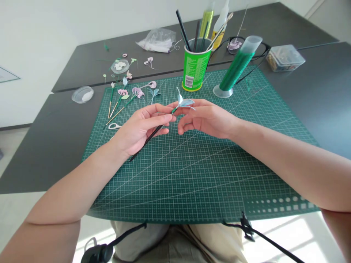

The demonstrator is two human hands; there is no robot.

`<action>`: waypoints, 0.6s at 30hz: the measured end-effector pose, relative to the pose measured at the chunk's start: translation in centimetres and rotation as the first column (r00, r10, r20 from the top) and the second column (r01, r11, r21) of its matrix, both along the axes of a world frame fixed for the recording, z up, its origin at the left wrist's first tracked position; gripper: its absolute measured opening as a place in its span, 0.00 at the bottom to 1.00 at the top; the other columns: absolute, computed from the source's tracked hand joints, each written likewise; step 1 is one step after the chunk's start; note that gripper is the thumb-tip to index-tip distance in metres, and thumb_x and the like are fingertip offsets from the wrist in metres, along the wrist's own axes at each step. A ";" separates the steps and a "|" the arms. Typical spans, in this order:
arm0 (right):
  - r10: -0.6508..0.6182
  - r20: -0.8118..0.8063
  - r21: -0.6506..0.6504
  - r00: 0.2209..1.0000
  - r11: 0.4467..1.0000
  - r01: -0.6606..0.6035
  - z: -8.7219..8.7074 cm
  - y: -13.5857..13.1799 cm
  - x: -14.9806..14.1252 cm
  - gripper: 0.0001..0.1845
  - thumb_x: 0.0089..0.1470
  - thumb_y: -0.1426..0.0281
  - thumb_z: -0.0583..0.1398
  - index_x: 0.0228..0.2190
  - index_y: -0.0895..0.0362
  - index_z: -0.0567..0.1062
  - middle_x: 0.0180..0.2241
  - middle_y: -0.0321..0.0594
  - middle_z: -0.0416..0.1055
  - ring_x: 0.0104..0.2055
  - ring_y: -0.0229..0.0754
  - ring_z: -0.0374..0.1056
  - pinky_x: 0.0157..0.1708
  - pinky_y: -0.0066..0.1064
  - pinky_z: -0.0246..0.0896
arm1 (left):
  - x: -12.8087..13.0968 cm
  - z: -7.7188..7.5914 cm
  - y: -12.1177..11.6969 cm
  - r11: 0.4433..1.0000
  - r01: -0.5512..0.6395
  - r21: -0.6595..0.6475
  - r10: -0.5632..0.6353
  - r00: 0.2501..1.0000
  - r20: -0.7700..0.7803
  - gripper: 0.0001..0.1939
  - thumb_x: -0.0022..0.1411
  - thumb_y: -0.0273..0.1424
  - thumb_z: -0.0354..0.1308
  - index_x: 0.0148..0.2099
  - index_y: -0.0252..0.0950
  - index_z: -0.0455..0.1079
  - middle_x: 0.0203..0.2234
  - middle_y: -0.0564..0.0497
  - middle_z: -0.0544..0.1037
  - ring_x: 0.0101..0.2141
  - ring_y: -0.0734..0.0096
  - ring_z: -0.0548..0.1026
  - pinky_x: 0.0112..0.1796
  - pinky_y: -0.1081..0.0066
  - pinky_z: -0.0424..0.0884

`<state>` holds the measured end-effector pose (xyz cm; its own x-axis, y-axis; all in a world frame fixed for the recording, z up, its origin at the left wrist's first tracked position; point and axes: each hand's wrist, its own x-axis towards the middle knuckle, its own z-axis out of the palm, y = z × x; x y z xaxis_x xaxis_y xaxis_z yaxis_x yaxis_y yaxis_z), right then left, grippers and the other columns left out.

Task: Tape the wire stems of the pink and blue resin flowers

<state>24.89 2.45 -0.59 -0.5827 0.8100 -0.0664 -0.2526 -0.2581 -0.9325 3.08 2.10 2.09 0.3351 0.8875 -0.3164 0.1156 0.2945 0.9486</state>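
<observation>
My left hand is closed around a slim black stick, pinching it between thumb and fingers near its upper end. The stick slants from lower left to upper right. At its tip is a pale blue flower with pointed petals and thin curling strands. Green wrapping covers the short length just below the petals. My right hand is beside the flower, its fingers loosely bent and apart, with some fingertips behind the petals. Whether those fingertips touch the stem is hidden. Both hands are above a green cutting mat.
Finished flower sticks lie at the mat's left, near white-handled scissors. A green can holds tools. Right of it stands a green thread spool, with black glasses and a clear box behind. Small lids sit left.
</observation>
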 end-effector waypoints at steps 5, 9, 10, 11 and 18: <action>-0.069 0.172 -0.003 0.983 0.998 0.071 0.7 -0.1 -0.1 0.07 0.64 0.76 0.60 0.43 0.58 0.77 0.22 0.28 0.62 0.18 0.31 0.47 0.18 0.29 0.36 | -0.1 -0.3 0.4 0.994 -0.099 0.056 0.099 0.995 -0.005 0.09 0.61 0.30 0.71 0.44 0.37 0.78 0.41 0.50 0.86 0.38 0.73 0.83 0.35 0.78 0.82; -0.130 0.305 0.091 0.943 0.990 0.107 1.1 -0.4 -0.3 0.06 0.70 0.70 0.59 0.43 0.56 0.78 0.19 0.24 0.51 0.20 0.33 0.43 0.20 0.30 0.37 | -0.3 -0.8 1.2 0.977 -0.196 0.088 0.195 0.981 0.027 0.09 0.61 0.27 0.70 0.44 0.36 0.78 0.39 0.51 0.85 0.36 0.76 0.82 0.33 0.79 0.81; -0.152 0.343 0.156 0.927 0.982 0.104 1.2 -0.6 -0.3 0.06 0.70 0.70 0.60 0.41 0.56 0.78 0.18 0.24 0.51 0.19 0.33 0.43 0.20 0.30 0.37 | -0.3 -0.9 1.4 0.975 -0.200 0.094 0.199 0.980 0.019 0.09 0.61 0.26 0.70 0.44 0.36 0.78 0.38 0.51 0.85 0.35 0.76 0.82 0.32 0.79 0.80; -0.184 0.378 0.234 0.907 0.967 0.099 1.4 -0.7 -0.3 0.07 0.70 0.69 0.61 0.38 0.56 0.78 0.17 0.25 0.51 0.19 0.33 0.44 0.20 0.31 0.38 | -0.4 -1.0 1.6 0.977 -0.185 0.108 0.186 0.982 -0.007 0.09 0.61 0.26 0.71 0.44 0.36 0.78 0.37 0.50 0.85 0.34 0.76 0.81 0.30 0.79 0.79; -0.418 0.396 0.607 0.817 0.787 0.108 3.0 -1.6 0.2 0.18 0.63 0.55 0.68 0.30 0.55 0.84 0.19 0.33 0.60 0.25 0.35 0.53 0.26 0.33 0.48 | -0.4 -1.5 0.8 0.956 0.251 0.150 -0.189 0.921 -0.340 0.07 0.59 0.30 0.72 0.38 0.36 0.78 0.31 0.49 0.83 0.23 0.74 0.77 0.19 0.76 0.68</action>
<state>25.11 0.89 2.37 -0.3508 0.9114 0.2152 0.2935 0.3253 -0.8989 2.73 2.88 0.60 0.4377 0.8563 -0.2742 0.4620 0.0474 0.8856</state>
